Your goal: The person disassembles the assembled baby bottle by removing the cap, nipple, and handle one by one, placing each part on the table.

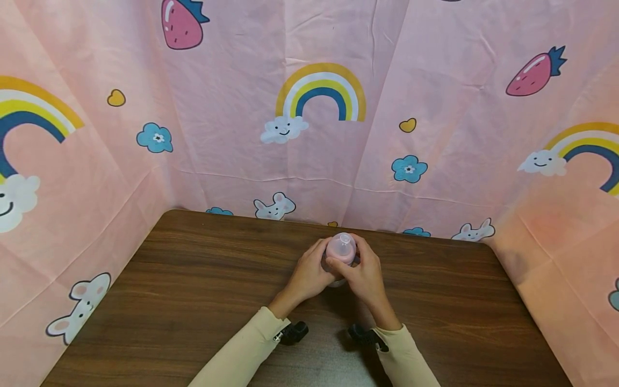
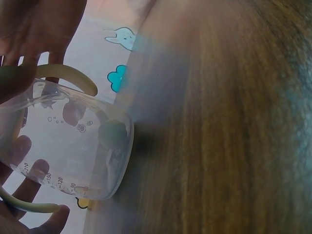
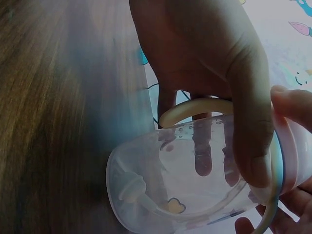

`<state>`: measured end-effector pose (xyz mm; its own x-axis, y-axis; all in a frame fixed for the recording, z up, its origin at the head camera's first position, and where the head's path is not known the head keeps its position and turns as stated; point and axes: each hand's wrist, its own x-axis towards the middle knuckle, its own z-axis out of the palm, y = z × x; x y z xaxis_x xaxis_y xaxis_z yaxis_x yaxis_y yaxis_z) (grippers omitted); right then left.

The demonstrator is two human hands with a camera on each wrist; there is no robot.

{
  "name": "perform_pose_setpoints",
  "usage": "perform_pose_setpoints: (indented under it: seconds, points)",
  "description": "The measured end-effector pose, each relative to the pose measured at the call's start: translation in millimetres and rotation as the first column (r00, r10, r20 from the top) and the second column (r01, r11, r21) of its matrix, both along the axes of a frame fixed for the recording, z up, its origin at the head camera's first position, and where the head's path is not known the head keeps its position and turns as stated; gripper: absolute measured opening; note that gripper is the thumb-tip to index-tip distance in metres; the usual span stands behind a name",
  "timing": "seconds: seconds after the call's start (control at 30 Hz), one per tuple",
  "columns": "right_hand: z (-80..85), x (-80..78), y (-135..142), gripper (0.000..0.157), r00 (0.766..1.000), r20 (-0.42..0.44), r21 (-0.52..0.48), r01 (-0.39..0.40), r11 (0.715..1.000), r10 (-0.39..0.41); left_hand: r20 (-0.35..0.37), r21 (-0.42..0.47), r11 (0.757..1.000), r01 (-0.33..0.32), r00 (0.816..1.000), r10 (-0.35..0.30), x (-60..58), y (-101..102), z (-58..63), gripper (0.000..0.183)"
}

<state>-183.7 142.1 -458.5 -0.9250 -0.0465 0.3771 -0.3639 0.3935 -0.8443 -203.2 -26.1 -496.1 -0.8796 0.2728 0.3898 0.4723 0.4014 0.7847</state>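
Note:
A clear baby bottle (image 1: 340,251) stands about upright between both hands, its pink collar and see-through domed cap facing up. My left hand (image 1: 309,274) holds the bottle's body from the left. From the right, my right hand (image 1: 367,271) grips it near the top, the thumb lying on the pink collar. In the left wrist view, a cream curved handle (image 2: 73,78) sticks out beside the measuring marks on the body. A straw with a weighted end (image 3: 131,187) shows through the wall in the right wrist view. The base is close over the table.
The dark wood-grain table (image 1: 193,301) reaches back to a pink printed curtain (image 1: 232,134), which closes off the rear and both sides. Black wrist cameras sit under both cuffs, just above the tabletop.

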Motion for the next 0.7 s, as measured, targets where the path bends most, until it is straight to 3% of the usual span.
perform_pose_setpoints:
  seconds: [0.1,0.37,0.7]
  points:
    - [-0.5,0.5,0.9,0.067,1.0,0.001,0.001,-0.003,1.0,0.003,-0.002,-0.001,1.0,0.001,1.0,-0.001,1.4,-0.1,0.1,0.078]
    - [-0.3,2.8,2.6,0.065,1.0,-0.008,0.01,-0.014,1.0,0.014,0.083,-0.02,1.0,0.006,0.997,-0.004,4.0,0.6,5.8,0.08]
    - [-1.0,6.9,3.8,0.064,1.0,-0.017,-0.003,-0.009,1.0,0.009,0.068,0.001,1.0,0.008,0.998,-0.008,8.4,1.2,6.4,0.078]
